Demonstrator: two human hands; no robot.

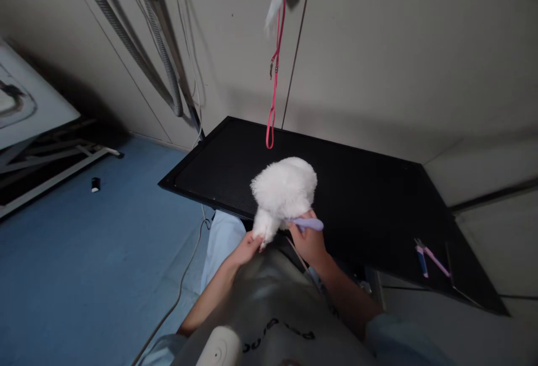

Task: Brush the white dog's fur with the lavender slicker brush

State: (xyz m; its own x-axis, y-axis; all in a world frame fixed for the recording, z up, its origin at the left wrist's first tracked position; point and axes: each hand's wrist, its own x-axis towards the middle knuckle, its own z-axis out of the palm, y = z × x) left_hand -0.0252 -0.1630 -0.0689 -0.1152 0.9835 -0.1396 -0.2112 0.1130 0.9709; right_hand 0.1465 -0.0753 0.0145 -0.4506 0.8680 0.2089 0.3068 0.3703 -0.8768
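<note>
A small fluffy white dog (283,186) is at the near edge of the black grooming table (361,198). My left hand (246,251) is closed on the lower end of one of its legs (264,225), thumb on top near the paw. In my right hand (310,242) is a purple-handled grooming tool (310,223), held close against the dog's fur. Its working end is hidden by fur and fingers, so I cannot tell its exact kind.
Pink-handled nail clippers (431,258) lie at the table's right, beside a dark flat object (460,273). A pink grooming loop (271,128) hangs over the table. A grey hose (168,74) runs down the wall. At left stands a white table (33,97); a cable (185,282) crosses the floor.
</note>
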